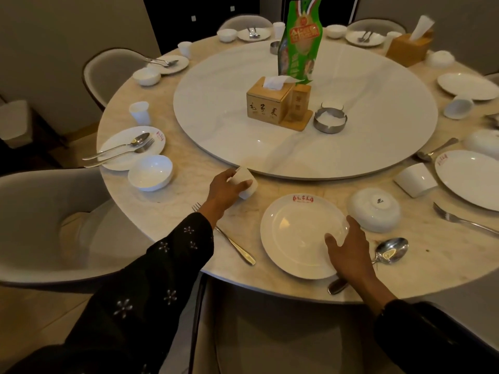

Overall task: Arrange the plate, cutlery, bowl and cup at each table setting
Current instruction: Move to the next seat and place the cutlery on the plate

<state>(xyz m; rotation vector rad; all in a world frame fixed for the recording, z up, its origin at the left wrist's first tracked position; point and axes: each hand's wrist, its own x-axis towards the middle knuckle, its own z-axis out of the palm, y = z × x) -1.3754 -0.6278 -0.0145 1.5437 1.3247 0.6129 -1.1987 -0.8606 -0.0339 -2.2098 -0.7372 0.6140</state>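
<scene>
Gripping a white cup point(246, 183) that lies tilted on the marble table point(421, 255), the left hand point(226, 188) has its fingers closed around it near the turntable point(216, 103) edge. The right hand point(348, 249) pinches the plate point(294, 236) rim, thumb on top. 1 fork point(229, 238) lies left of it, 1 spoon point(390, 252) right; the bowl point(374, 210) sits upside down just beyond.
</scene>
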